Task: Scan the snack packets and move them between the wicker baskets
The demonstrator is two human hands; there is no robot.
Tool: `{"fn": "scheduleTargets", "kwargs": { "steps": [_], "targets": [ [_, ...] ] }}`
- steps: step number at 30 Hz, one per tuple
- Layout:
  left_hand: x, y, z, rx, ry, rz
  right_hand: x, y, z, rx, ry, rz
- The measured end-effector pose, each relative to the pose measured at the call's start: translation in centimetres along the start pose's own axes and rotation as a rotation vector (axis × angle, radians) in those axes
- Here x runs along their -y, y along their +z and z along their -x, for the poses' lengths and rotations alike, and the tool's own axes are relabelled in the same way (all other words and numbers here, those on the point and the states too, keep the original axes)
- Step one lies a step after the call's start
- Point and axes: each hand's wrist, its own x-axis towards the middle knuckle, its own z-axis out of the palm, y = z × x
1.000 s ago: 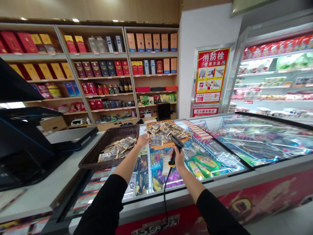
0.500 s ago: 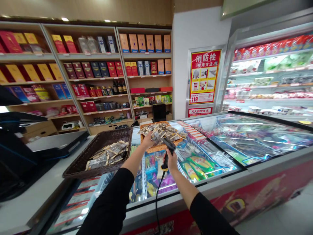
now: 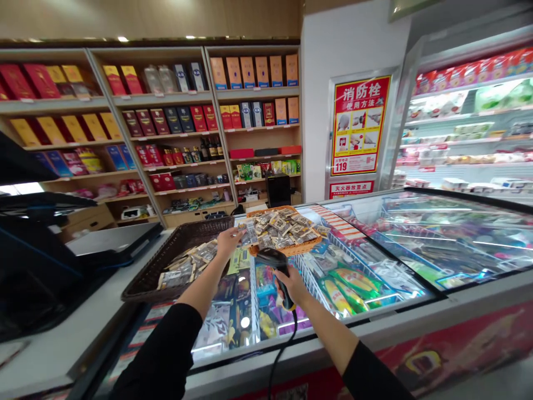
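My left hand (image 3: 229, 242) is closed on a small clear-and-white snack packet (image 3: 249, 231), at the left edge of the orange wicker basket (image 3: 310, 246). Many similar packets (image 3: 283, 225) are heaped in that basket. In my right hand (image 3: 292, 284) is a black handheld barcode scanner (image 3: 272, 259), its head pointing left toward the packet and its cord hanging down. Left of my left hand lies a dark brown wicker basket (image 3: 144, 283) with more packets (image 3: 187, 264) in it.
Both baskets rest on a glass-topped chest freezer (image 3: 400, 294) full of frozen goods. A counter (image 3: 37, 361) with black checkout equipment (image 3: 37, 266) stands left. Shelves of boxes (image 3: 179, 119) line the back wall, and a lit display fridge (image 3: 470, 133) is at the right.
My left hand has come left out of the orange basket's heap with a packet. The scanner has turned and now points more to the left. The view has shifted slightly left.
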Motion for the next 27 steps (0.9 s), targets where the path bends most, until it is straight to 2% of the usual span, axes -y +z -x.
{"fn": "scheduleTargets", "kwargs": {
  "steps": [3,10,18,27],
  "targets": [
    [1.4,-1.5,1.0,-0.030,-0.023,0.022,0.2,0.7,0.6,0.018,-0.074,0.153],
    [1.6,-0.8,1.3,-0.011,-0.047,-0.008,-0.3,0.5,0.8,-0.038,-0.160,0.319],
    [1.8,-1.0,1.6,0.011,-0.019,-0.017,-0.6,0.4,0.9,-0.027,-0.177,0.347],
    [1.5,-0.9,1.8,0.041,0.002,-0.042,-0.9,0.4,0.8,-0.034,-0.129,0.182]
  ]
}}
